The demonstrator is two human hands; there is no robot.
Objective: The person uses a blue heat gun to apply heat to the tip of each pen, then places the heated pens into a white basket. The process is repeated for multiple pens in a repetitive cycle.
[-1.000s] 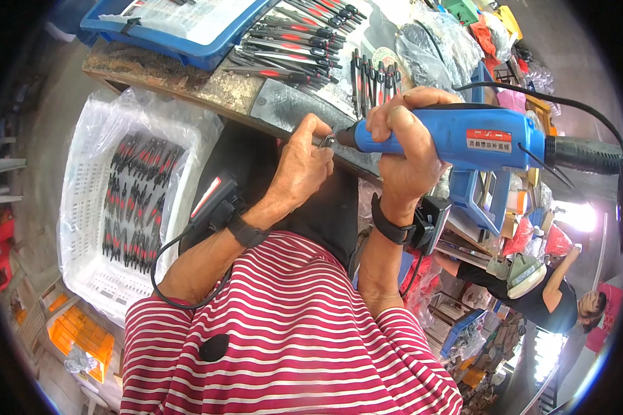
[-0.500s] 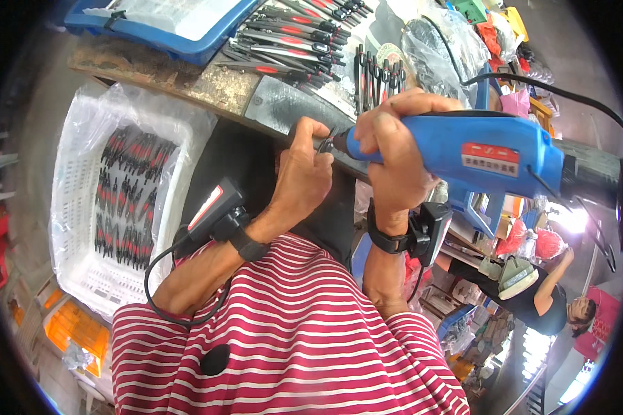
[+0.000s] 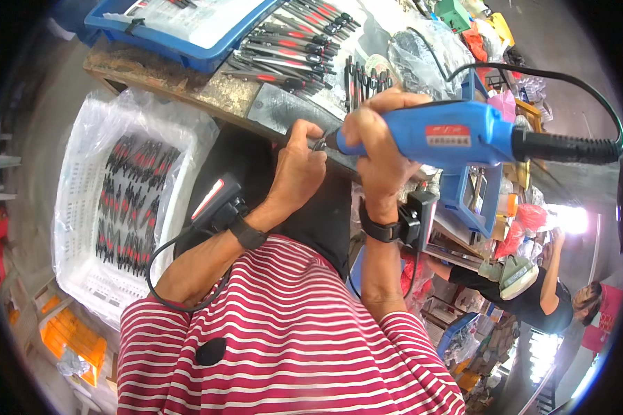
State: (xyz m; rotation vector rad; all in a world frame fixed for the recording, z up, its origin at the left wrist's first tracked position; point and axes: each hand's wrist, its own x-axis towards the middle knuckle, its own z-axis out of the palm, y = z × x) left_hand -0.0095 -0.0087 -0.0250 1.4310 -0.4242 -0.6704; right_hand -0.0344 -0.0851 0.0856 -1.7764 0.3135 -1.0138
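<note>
Broadly, a worn workbench [image 3: 163, 75] was spread across the upper part of the view, and a white crate [image 3: 73, 187], lined with clear plastic, was placed beside its front edge at the left. On the bench, toward the left, a blue tray [image 3: 214, 54] was set. A blue power driver [image 3: 439, 133], corded at its rear, was held with its nose pointed left. Its front part was wrapped by the right hand [image 3: 381, 146]; the left hand [image 3: 298, 169] was curled opposite the nose. Slim grey, black and red pieces [image 3: 291, 52] were laid on the bench, and black-and-red pieces [image 3: 128, 200] were arranged in rows inside the crate. Smallest, a dark part [image 3: 318, 145] was pinched between left thumb and forefinger at the driver's tip; whether contact was made could not be told.
</note>
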